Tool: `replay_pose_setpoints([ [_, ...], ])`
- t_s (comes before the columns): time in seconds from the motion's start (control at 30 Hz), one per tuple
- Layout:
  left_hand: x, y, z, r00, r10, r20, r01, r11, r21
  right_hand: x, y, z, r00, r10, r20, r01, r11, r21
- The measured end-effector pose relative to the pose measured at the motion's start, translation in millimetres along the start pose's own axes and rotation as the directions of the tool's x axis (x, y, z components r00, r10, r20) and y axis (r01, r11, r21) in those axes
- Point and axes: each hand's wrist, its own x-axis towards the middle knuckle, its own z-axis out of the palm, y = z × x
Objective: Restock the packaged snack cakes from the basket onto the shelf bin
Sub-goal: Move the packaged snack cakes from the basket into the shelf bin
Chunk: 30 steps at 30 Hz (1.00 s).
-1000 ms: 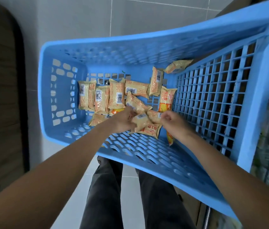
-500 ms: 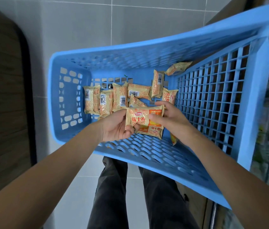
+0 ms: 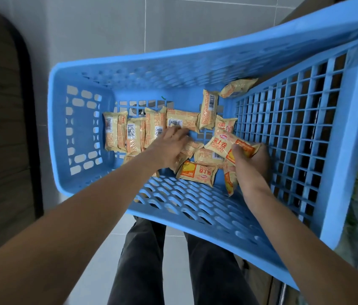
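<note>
Down in the blue basket (image 3: 195, 62), my right hand (image 3: 251, 166) keeps a clamped grip on snack cakes (image 3: 228, 146); my left hand (image 3: 169, 146) reaches, seemingly open-fingered, so I should gather neighbours squarely.

Both arms reach down into a blue basket (image 3: 81, 128) strewn with yellow-orange snack cakes (image 3: 134, 133). The right hand (image 3: 250, 164) grips one pack (image 3: 228, 146) by its end, thumb on top, lifted a little above the others. The left hand (image 3: 169, 146) lies on the pile, fingers spread toward a barcoded pack (image 3: 182, 122). Dark trousers (image 3: 143, 260) and grey floor tiles (image 3: 98, 25) show below.
</note>
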Motion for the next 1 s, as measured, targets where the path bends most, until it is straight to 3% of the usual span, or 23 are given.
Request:
replay_pose_setpoints([
  [0.17, 20, -3, 5, 0.999, -0.019, 0.032, 0.008, 0.951, 0.309, 3, 5, 0, 1.000, 0.006, -0.008, -0.006, 1.000, -0.002],
  [0.3, 28, -4, -1, 0.993, -0.108, 0.042, 0.089, 0.942, 0.324, 3, 5, 1, 1.000, 0.016, 0.008, -0.016, 1.000, 0.007],
  [0.4, 18, -5, -7, 0.992, -0.124, -0.022, 0.126, 0.969, 0.210, 0, 1, 1, 1.000, 0.013, 0.015, -0.014, 0.999, 0.032],
  [0.5, -5, -7, -19, 0.944, -0.213, -0.250, 0.168, 0.967, -0.191, -4, -6, 1, 0.999, 0.010, 0.039, -0.012, 0.998, 0.068],
  [0.53, -16, -7, -26, 0.909, -0.311, -0.279, 0.180, 0.894, -0.411, -7, -8, 1, 0.999, 0.011, 0.052, -0.015, 0.996, 0.091],
  [0.57, -26, -8, -33, 0.879, -0.420, -0.227, 0.189, 0.743, -0.643, -10, -10, 1, 0.998, 0.008, 0.067, -0.016, 0.994, 0.113],
  [0.63, -47, -8, -44, 0.861, -0.508, 0.005, 0.181, 0.297, -0.938, -17, -15, 0, 0.995, -0.007, 0.102, -0.005, 0.993, 0.122],
  [0.7, -66, -5, -50, 0.878, -0.431, 0.210, 0.174, -0.122, -0.977, -25, -22, -1, 0.993, -0.036, 0.115, 0.020, 0.990, 0.138],
  [0.77, -84, 1, -51, 0.928, -0.277, 0.251, 0.124, -0.404, -0.906, -32, -29, 0, 0.992, -0.058, 0.113, 0.036, 0.981, 0.191],
  [0.9, -105, 11, -48, 0.990, -0.069, 0.125, 0.065, -0.561, -0.826, -46, -44, 5, 0.990, -0.083, 0.118, 0.045, 0.954, 0.295],
  [1.0, -113, 15, -47, 0.992, 0.019, 0.128, 0.109, -0.646, -0.755, -55, -56, 11, 0.979, -0.034, 0.201, -0.060, 0.895, 0.442],
])
